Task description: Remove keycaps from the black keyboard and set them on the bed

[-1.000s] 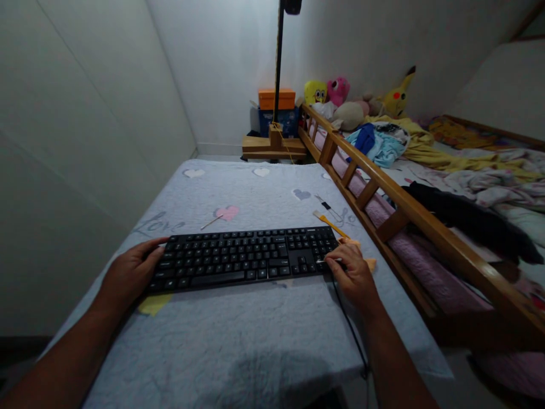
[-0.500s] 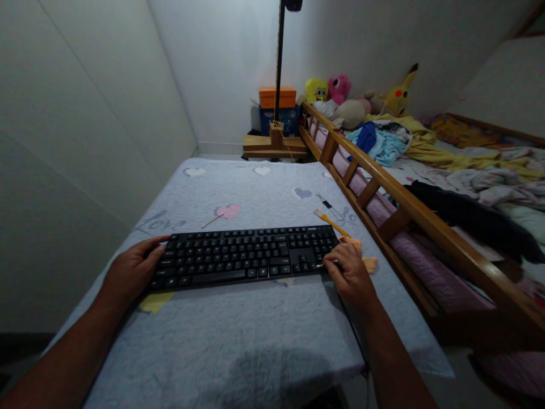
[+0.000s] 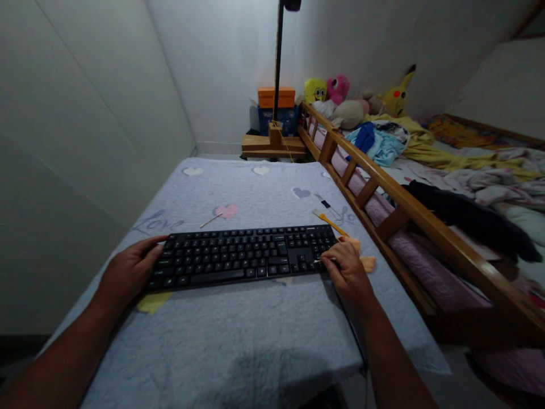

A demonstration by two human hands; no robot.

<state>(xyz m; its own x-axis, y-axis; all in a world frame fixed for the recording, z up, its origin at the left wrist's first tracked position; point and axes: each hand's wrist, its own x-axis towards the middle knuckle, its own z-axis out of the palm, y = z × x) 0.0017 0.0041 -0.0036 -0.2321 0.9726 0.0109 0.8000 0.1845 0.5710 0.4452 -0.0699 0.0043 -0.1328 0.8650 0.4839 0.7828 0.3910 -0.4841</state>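
A black keyboard (image 3: 238, 255) lies across the light blue cloth (image 3: 238, 335). Its left end is gripped by my left hand (image 3: 130, 270), thumb and fingers at the edge. My right hand (image 3: 347, 270) pinches a thin white cotton swab (image 3: 317, 261), whose tip is over the keys at the right end. Behind the keyboard, another swab (image 3: 210, 220) rests on the cloth near a pink heart print. A yellow-handled brush (image 3: 330, 221) and an orange cloth (image 3: 367, 263) are beside my right hand, the orange cloth partly hidden by it.
Tweezers with a black piece (image 3: 326, 204) lie toward the back right. A wooden bed rail (image 3: 383, 190) runs along the right side. Beyond the far edge stands a black pole (image 3: 277, 68) on a wooden base (image 3: 255, 146). A cable (image 3: 351, 329) trails off the front edge.
The swab tip in my right hand has shifted slightly up and to the left over the keys. My left hand keeps its hold on the keyboard.
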